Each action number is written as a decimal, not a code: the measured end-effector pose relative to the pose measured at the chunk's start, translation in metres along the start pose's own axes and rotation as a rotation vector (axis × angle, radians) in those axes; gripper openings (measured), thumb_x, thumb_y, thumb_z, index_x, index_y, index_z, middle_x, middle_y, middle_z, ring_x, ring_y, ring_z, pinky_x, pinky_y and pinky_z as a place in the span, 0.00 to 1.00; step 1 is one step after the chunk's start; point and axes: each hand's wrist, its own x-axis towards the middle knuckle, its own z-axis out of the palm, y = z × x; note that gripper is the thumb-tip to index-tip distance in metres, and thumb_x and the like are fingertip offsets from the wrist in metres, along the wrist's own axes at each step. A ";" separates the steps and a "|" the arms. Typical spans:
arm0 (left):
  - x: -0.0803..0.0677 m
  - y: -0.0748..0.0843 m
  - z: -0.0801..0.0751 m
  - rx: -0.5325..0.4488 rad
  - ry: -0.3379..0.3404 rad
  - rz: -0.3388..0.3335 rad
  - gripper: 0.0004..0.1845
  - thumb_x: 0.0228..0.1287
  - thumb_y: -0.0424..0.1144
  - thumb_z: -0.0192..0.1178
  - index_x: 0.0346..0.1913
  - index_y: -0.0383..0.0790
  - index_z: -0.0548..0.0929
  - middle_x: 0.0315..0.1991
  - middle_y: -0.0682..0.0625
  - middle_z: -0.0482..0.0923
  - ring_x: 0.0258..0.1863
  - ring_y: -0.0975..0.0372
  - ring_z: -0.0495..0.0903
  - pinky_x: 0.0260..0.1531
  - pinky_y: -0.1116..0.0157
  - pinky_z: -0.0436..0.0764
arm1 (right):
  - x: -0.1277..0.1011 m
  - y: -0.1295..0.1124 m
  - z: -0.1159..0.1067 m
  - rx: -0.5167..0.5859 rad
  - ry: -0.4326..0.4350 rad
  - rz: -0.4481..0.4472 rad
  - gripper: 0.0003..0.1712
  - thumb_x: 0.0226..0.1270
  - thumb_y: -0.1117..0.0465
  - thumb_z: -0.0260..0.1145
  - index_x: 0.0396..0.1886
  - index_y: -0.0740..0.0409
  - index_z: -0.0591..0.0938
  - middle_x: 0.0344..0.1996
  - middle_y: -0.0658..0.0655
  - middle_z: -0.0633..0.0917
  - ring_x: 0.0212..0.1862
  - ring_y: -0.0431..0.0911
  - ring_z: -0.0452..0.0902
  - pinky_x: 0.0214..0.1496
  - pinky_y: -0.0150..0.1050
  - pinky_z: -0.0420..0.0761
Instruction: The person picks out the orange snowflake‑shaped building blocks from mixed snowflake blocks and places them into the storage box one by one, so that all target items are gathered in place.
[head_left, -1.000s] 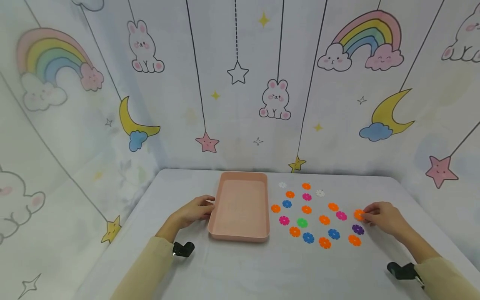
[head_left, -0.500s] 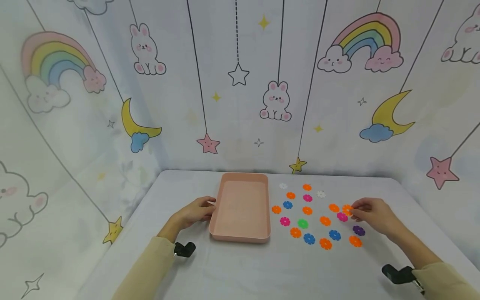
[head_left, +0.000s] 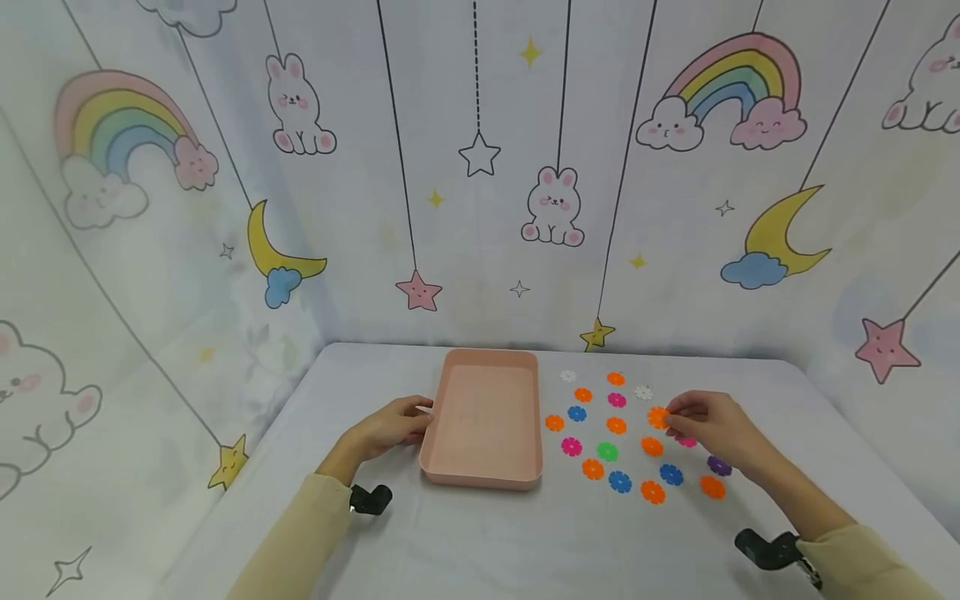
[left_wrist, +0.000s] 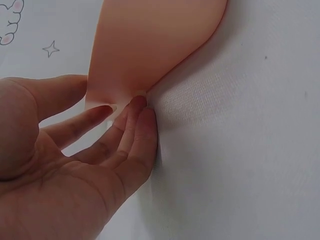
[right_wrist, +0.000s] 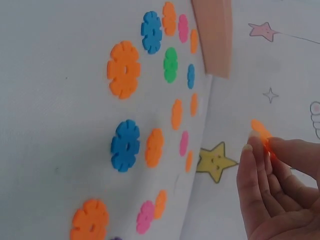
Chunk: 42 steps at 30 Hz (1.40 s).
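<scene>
My right hand point(head_left: 716, 427) pinches an orange snowflake disc point(head_left: 657, 417) between thumb and fingertips. In the right wrist view the disc point(right_wrist: 259, 129) pokes out past the fingertips, raised off the table. The hand hovers over the scattered discs, partly covering a pink disc point(head_left: 687, 441). To the left, my left hand point(head_left: 392, 423) holds the near-left side of a shallow peach tray point(head_left: 483, 421). The left wrist view has the thumb at the tray's rim and the other fingertips against its outer wall point(left_wrist: 145, 45). Nothing lies in the tray.
Several notched discs lie flat right of the tray, among them a green disc point(head_left: 607, 451), a blue disc point(head_left: 620, 482), a purple disc point(head_left: 719, 466) and a white disc point(head_left: 568, 377). A patterned cloth backdrop point(head_left: 480, 233) rises behind the white table point(head_left: 480, 542).
My right hand has carried the orange disc leftward from the right edge of the scattered discs toward the tray. My left hand stays at the tray. The head view has shifted slightly.
</scene>
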 end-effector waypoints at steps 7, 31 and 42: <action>0.000 0.002 0.000 0.011 0.011 -0.003 0.25 0.80 0.34 0.52 0.73 0.29 0.64 0.63 0.35 0.75 0.57 0.53 0.80 0.58 0.56 0.82 | 0.002 -0.020 0.009 0.045 -0.045 -0.044 0.16 0.75 0.61 0.65 0.52 0.70 0.80 0.41 0.61 0.88 0.41 0.54 0.87 0.43 0.32 0.86; 0.003 0.004 0.001 0.001 -0.014 -0.026 0.26 0.79 0.34 0.52 0.73 0.27 0.63 0.63 0.33 0.74 0.58 0.51 0.80 0.58 0.56 0.82 | 0.030 -0.060 0.071 0.167 -0.115 -0.088 0.10 0.73 0.62 0.68 0.46 0.64 0.82 0.34 0.56 0.88 0.40 0.59 0.87 0.48 0.42 0.88; 0.003 0.004 0.000 -0.012 -0.031 -0.024 0.26 0.80 0.35 0.52 0.73 0.26 0.64 0.63 0.32 0.73 0.57 0.52 0.80 0.58 0.56 0.82 | 0.045 -0.081 0.125 0.293 -0.145 -0.146 0.07 0.71 0.66 0.68 0.43 0.66 0.82 0.34 0.58 0.87 0.39 0.59 0.87 0.45 0.48 0.88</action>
